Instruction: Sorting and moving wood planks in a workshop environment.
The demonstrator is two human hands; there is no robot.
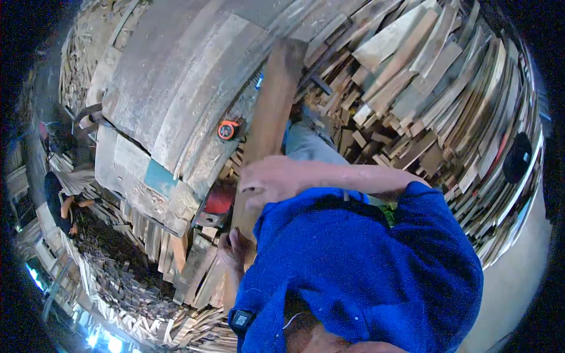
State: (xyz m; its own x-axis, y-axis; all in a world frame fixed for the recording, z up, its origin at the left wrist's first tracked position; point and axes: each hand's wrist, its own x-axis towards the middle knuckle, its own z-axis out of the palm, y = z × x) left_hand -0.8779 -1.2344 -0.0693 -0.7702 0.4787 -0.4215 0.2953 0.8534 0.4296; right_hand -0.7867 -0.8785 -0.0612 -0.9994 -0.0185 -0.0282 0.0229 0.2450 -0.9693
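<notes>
A long brown wooden plank (pixel 272 112) runs from the middle of the view up toward the stacked wood. My right hand (pixel 268 179) lies across its near part, fingers curled over the left edge, the bare forearm reaching in from the blue sleeve on the right. Lower down, my left hand (pixel 235 247) grips the plank's near end from the left side. My blue shirt (pixel 359 265) fills the lower middle and hides the plank's closest end.
A weathered board bench top (pixel 176 82) lies to the left, with an orange tape measure (pixel 228 129) on it and a red tool (pixel 220 200) at its edge. Stacked offcuts (pixel 435 88) fill the right. Another person (pixel 59 203) crouches at far left among wood scraps.
</notes>
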